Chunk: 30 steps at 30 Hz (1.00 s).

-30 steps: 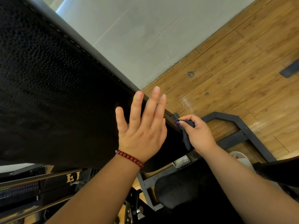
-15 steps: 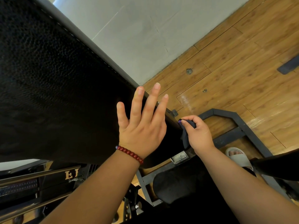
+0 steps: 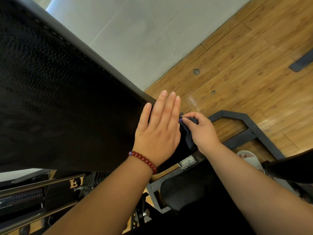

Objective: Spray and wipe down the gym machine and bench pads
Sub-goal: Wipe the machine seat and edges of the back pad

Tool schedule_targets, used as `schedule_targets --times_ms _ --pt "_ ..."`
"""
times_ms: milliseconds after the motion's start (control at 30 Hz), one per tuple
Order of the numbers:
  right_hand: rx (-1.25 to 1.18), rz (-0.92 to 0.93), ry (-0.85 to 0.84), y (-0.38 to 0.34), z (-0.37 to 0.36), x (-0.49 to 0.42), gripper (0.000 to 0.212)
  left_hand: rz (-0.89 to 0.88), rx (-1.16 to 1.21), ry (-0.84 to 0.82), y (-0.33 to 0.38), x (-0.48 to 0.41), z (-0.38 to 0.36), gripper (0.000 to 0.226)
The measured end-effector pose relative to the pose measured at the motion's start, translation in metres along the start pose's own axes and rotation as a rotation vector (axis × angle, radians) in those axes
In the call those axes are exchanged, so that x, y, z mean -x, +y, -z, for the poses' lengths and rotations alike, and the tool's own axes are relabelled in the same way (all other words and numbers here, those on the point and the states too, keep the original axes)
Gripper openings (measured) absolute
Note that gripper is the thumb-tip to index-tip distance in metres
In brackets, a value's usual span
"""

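A large black textured back pad point(image 3: 59, 102) of the gym machine fills the left half of the view and slopes down to the right. My left hand point(image 3: 159, 126), with a red bead bracelet at the wrist, lies flat with straight fingers on the pad's lower end. Right beside it, my right hand point(image 3: 201, 131) grips a dark cloth point(image 3: 189, 138) and holds it against the pad's lower right edge. Much of the cloth is hidden under my fingers. No spray bottle is in view.
The dark grey steel frame point(image 3: 243, 138) of the machine rests on the wooden floor point(image 3: 245, 65). A black seat pad point(image 3: 186, 192) lies below my arms. A weight stack with guide rods point(image 3: 33, 192) is at lower left. My foot in a pale slipper point(image 3: 252, 160) stands at right. A grey wall point(image 3: 135, 31) is behind.
My left hand has closed its spread fingers together and slid slightly toward the pad's lower edge. My right hand with the cloth has shifted a little along that edge, closer to the left hand.
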State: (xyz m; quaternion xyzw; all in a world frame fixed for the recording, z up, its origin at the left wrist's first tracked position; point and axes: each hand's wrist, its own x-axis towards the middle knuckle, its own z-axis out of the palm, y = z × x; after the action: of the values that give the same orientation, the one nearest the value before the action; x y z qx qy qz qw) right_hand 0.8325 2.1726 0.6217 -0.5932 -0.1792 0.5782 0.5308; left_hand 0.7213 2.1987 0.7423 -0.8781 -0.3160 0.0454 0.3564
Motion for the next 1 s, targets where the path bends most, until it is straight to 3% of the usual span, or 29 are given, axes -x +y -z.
schedule_targets --times_ms 167,367,600,800,1000 --pt "-0.013 0.067 -0.002 0.0 -0.003 0.007 0.009 -0.044 -0.031 0.047 -0.002 0.003 -0.009 0.061" --pt "0.083 -0.157 0.081 0.03 0.008 -0.016 0.013 -0.069 -0.059 0.11 -0.001 0.005 -0.019 0.061" --pt "-0.017 0.011 -0.006 0.023 0.005 -0.008 0.017 -0.065 -0.021 0.163 0.001 0.006 -0.023 0.061" --pt "0.077 -0.167 0.019 0.045 0.015 -0.023 0.021 -0.053 -0.02 0.155 0.002 0.007 -0.024 0.062" --pt "-0.077 0.036 -0.08 0.018 0.008 -0.009 0.022 -0.053 -0.02 0.157 0.005 0.007 -0.025 0.061"
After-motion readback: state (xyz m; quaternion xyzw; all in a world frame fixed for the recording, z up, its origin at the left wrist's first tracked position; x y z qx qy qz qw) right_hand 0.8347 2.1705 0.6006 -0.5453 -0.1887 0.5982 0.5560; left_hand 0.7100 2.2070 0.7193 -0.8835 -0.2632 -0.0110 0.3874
